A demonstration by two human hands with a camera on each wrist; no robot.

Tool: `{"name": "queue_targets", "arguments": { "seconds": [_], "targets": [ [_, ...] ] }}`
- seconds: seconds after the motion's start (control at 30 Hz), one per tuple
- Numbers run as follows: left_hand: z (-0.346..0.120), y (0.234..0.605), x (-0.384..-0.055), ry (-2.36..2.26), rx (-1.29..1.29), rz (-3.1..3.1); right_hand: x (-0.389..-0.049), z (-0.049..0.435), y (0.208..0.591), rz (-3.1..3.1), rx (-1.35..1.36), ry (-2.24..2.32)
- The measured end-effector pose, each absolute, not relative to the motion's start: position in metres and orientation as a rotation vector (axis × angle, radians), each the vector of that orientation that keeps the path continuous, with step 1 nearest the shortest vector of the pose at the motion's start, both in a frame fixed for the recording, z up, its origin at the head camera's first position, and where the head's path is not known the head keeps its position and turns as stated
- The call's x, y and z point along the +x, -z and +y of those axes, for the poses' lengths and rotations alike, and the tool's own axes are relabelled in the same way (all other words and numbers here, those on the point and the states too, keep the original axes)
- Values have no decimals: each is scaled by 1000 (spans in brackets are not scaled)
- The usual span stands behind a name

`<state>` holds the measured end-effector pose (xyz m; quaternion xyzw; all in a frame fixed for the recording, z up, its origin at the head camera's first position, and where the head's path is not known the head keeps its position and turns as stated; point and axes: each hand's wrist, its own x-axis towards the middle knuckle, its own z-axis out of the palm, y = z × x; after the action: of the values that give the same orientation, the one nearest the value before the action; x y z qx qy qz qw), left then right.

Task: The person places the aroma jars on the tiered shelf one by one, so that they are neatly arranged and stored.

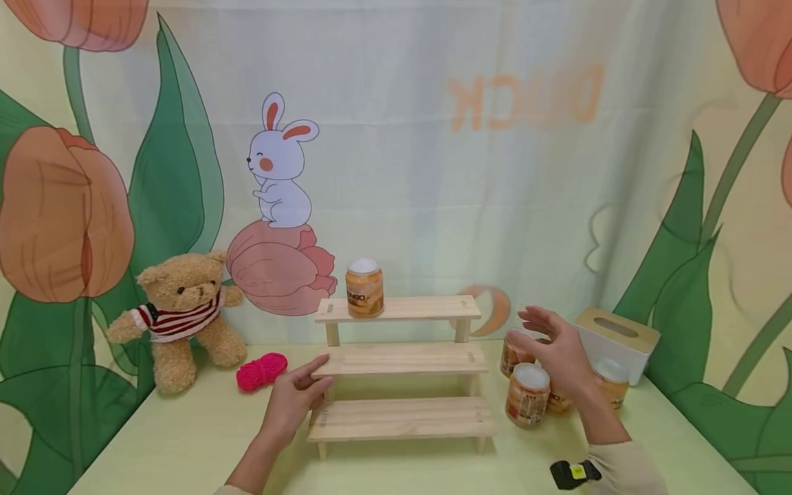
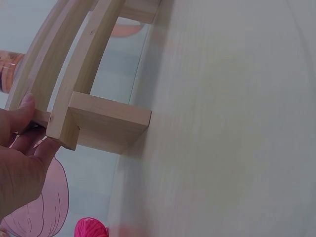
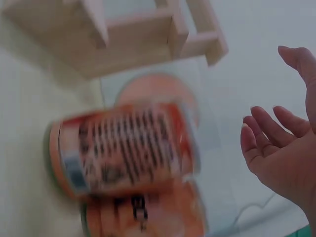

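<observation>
Wooden rack (image 1: 402, 359): three tiers, stiff, probably light; best held at a board's end
Jar cluster (image 1: 528, 402): four jars just right of the rack; likely rigid, weighty if full, smooth enough to slip; take each round the body
Left hand (image 1: 289, 407): gripping the rack's left end at the middle tier
Right hand (image 1: 562, 361): relaxed, nothing held, near the jar cluster
Top-tier jar (image 1: 365, 292): upright, left of centre

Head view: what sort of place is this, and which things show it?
Probably a staged filming or display set-up: a flower-printed cloth backdrop hangs behind, a three-step wooden stand bears a jar on its top step, and a teddy bear is placed to the left.
</observation>
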<state>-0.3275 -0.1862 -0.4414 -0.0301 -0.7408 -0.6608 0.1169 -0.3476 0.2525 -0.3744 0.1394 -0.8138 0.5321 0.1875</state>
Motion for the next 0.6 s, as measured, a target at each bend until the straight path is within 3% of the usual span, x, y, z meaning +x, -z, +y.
{"name": "queue_targets", "arguments": {
  "seconds": [0.6],
  "targets": [
    [-186,440,-327,1906,-83,-2184,-341,348,395,-2375,137,-1212]
  ]
}}
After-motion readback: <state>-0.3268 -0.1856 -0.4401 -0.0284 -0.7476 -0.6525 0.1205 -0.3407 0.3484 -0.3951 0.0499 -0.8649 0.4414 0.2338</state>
